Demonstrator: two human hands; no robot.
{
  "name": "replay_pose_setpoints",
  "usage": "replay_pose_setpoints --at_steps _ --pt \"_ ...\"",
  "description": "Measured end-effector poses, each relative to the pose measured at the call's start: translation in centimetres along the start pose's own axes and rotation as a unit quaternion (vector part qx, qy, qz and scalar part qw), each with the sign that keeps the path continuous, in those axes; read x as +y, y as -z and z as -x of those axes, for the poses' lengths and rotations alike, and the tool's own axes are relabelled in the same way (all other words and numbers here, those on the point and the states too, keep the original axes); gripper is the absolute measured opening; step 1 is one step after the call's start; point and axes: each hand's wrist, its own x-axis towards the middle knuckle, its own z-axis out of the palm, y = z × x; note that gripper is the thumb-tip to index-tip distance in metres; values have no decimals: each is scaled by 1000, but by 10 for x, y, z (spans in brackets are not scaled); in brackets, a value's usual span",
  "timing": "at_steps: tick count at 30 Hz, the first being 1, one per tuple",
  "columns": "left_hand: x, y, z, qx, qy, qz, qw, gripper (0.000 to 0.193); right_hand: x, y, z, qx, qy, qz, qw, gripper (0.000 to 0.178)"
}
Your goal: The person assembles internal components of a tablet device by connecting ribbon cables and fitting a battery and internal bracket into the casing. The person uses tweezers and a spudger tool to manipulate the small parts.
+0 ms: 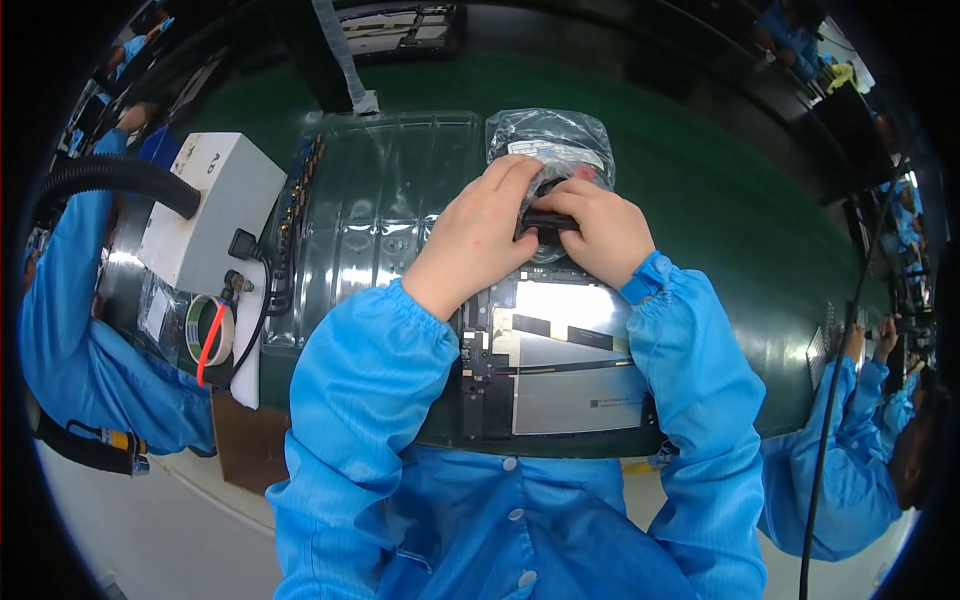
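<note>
A clear plastic bag with a white label and dark contents lies on the green table, in front of me. My left hand is closed at the bag's left side, fingers over its plastic and thumb beside a small black part. From the right, my right hand pinches that black part between thumb and curled fingers, over the bag's near end. The part's exact kind is hidden by the fingers. Just below both hands lies a flat device assembly, a silvery panel with a black circuit strip and dark ribbon cables.
A clear ribbed plastic tray lies to the left. Beyond it stand a white box with a black hose, a tape roll and black cables. Co-workers in blue sleeves sit on both sides. A black cable hangs at right.
</note>
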Motion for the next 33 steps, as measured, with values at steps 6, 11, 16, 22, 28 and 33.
replay_pose_setpoints --at_steps 6,11,16,22,28,33 --pt "2 2 2 -19 -29 44 998 42 5 6 8 32 -13 -104 994 28" --pt "3 12 1 45 -60 39 996 20 2 12 18 121 -13 -215 969 26" --pt "2 18 -1 62 -134 -46 988 16 5 27 25 279 -11 -290 915 19" --pt "4 10 4 53 -57 26 997 17 8 26 27 74 -101 -390 912 8" --pt "4 9 6 37 -49 21 998 19 13 20 23 -17 -92 -390 916 19" --pt "5 10 6 33 -55 11 998 22 21 19 24 14 -14 -341 940 25"
